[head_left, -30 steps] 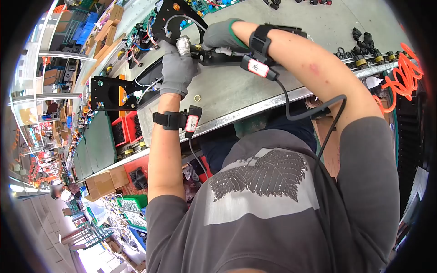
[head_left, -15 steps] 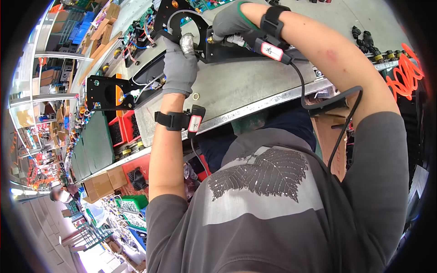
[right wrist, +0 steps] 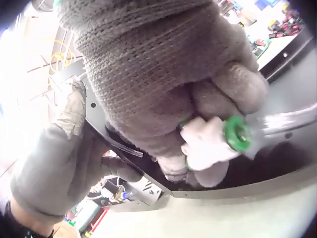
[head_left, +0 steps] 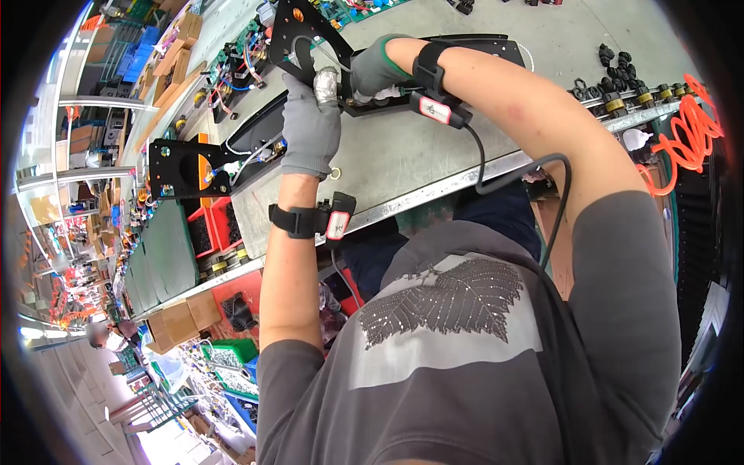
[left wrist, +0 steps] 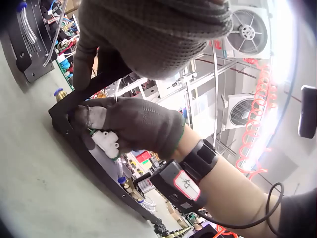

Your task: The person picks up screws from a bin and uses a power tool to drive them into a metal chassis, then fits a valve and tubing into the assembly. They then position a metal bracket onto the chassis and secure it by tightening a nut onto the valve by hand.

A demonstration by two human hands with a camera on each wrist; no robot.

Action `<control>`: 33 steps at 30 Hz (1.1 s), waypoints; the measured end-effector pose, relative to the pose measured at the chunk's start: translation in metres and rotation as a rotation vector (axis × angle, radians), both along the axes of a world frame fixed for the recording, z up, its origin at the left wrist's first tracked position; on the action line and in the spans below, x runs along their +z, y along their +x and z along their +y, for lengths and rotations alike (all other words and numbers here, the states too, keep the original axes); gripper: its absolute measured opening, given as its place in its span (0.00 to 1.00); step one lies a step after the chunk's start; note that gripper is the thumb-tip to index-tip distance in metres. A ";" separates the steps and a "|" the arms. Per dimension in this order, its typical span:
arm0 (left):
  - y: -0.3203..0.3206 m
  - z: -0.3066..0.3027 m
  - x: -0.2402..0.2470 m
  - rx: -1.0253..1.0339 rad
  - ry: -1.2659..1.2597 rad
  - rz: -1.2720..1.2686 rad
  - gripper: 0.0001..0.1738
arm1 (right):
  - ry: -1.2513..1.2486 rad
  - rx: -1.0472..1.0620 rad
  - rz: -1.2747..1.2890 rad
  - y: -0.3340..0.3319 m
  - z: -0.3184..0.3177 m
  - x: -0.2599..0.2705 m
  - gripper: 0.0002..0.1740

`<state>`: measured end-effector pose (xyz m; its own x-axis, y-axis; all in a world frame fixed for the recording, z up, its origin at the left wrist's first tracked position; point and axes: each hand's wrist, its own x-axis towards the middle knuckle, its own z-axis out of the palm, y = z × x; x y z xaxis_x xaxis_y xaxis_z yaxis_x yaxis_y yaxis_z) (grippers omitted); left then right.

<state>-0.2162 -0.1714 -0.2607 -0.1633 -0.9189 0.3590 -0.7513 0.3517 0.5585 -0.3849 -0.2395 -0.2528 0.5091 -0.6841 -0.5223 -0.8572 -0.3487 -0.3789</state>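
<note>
Both hands wear grey gloves. My left hand (head_left: pixel 311 132) grips the edge of a black metal bracket (head_left: pixel 288 31), its taped thumb upright beside the plate's round opening. My right hand (head_left: pixel 377 71) is at the bracket's inner corner; in the right wrist view its curled fingers pinch a white fitting (right wrist: pixel 208 144) with a green collar (right wrist: pixel 237 134). A clear tube (right wrist: pixel 290 120) lies by that collar. The left wrist view shows the white fitting (left wrist: pixel 105 144) under the right hand (left wrist: pixel 143 124), against the black frame (left wrist: pixel 94 168). The fingertips inside the bracket are partly hidden.
A second black bracket (head_left: pixel 186 169) with tubing lies at the left of the grey table (head_left: pixel 395 155). Black fittings (head_left: pixel 616 70) lie at the right, near a coiled orange hose (head_left: pixel 690 132). A small ring (head_left: pixel 335 173) rests near the front edge.
The right hand moved right and up with the bracket part, then back left and down. The left hand has shifted slightly right, and the bracket has tilted.
</note>
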 end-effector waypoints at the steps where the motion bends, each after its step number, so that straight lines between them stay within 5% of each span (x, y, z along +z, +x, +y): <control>1: 0.001 0.000 -0.002 -0.014 -0.001 -0.006 0.24 | 0.074 -0.086 -0.058 -0.004 0.004 0.005 0.15; 4: 0.000 0.011 0.011 -0.133 0.113 0.207 0.23 | 0.090 -0.103 -0.092 -0.013 0.009 0.014 0.14; 6: 0.002 0.028 0.020 -0.237 0.013 0.160 0.22 | -0.004 -0.235 -0.400 -0.037 0.012 0.025 0.14; 8: -0.004 0.045 0.026 -0.239 0.211 0.437 0.24 | 0.224 -0.553 -0.836 -0.061 0.006 0.023 0.18; 10: -0.010 0.058 0.030 -0.196 0.264 0.505 0.26 | 0.478 -0.609 -1.435 -0.093 -0.026 0.004 0.07; 12: -0.022 0.075 0.036 -0.150 0.312 0.584 0.29 | 0.290 -0.925 -1.723 -0.105 -0.035 0.010 0.03; 13: -0.031 0.085 0.039 -0.181 0.343 0.649 0.29 | 0.295 -0.916 -1.711 -0.112 -0.035 0.002 0.03; 15: -0.036 0.093 0.041 -0.197 0.404 0.714 0.32 | -0.349 -0.307 -1.002 -0.121 -0.034 -0.014 0.07; 16: -0.032 0.091 0.039 -0.191 0.395 0.719 0.32 | -0.058 -0.829 -1.252 -0.093 0.014 0.030 0.15; 18: -0.013 0.087 0.030 -0.224 0.351 0.579 0.36 | -0.848 -0.759 -0.443 -0.094 0.015 0.021 0.36; 20: 0.017 0.090 0.039 -0.243 0.407 0.633 0.29 | -1.038 -0.622 -0.507 -0.075 0.084 0.064 0.18; 22: 0.048 0.098 0.039 0.005 0.408 0.603 0.22 | -0.842 -0.400 -0.849 -0.065 0.127 0.049 0.11; 24: 0.067 0.106 0.040 0.069 0.507 0.334 0.18 | -0.767 -0.169 -0.682 -0.052 0.151 0.024 0.14; 26: 0.081 0.110 0.006 -0.067 0.478 0.158 0.21 | -0.656 -0.202 -0.675 -0.035 0.154 0.008 0.15; 30: 0.051 0.118 0.000 0.139 0.337 -0.060 0.26 | -0.559 -0.234 -0.379 -0.021 0.143 0.001 0.15; 32: 0.053 0.113 -0.014 0.118 0.291 -0.018 0.26 | 0.095 -0.553 -0.481 -0.017 0.139 0.030 0.17; 33: 0.054 0.111 -0.017 0.125 0.300 -0.038 0.25 | 0.092 -0.547 -0.474 -0.017 0.137 0.029 0.17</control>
